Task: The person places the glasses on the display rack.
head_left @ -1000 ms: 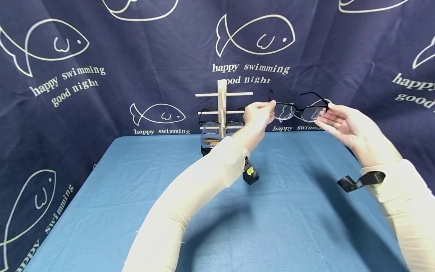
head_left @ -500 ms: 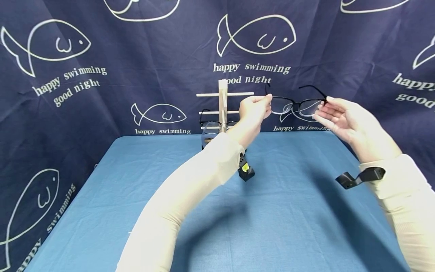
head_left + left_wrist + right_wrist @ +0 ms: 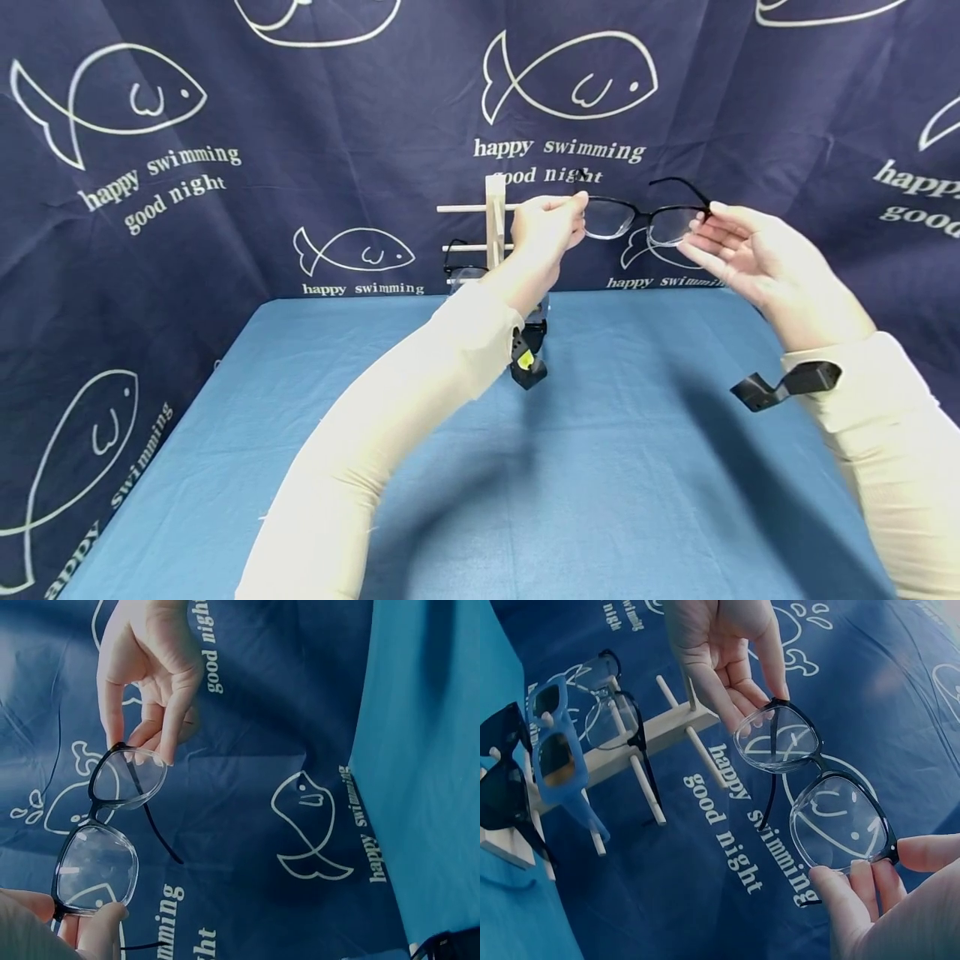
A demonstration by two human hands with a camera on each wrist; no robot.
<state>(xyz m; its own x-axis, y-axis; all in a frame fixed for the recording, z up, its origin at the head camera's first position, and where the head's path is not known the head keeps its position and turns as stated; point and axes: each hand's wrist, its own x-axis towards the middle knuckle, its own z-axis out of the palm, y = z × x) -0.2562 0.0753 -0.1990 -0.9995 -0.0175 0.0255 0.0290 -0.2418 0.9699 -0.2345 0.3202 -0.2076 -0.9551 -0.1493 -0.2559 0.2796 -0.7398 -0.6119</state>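
A pair of black-rimmed eyeglasses [image 3: 641,214] with clear lower rims hangs in the air, temples unfolded and pointing away. My left hand [image 3: 546,229] pinches its left end between thumb and fingers. At the other end, the thumb and fingers of my right hand [image 3: 765,267] pinch the frame near the hinge. Just left of the glasses stands a wooden eyewear rack [image 3: 495,218], partly hidden behind my left hand and forearm. In the right wrist view, the rack carries black sunglasses [image 3: 506,772], blue-framed sunglasses [image 3: 557,754] and another clear-lensed pair of glasses [image 3: 613,720].
A blue cloth [image 3: 600,467] covers the table. Behind it hangs a navy curtain [image 3: 360,150] with white fish drawings and lettering. The rack's bare upper pegs [image 3: 705,756] stick out near the held glasses.
Both hands have raised the eyeglasses and shifted them a little left, closer to the rack's upper pegs. My left hand now covers more of the rack's right side.
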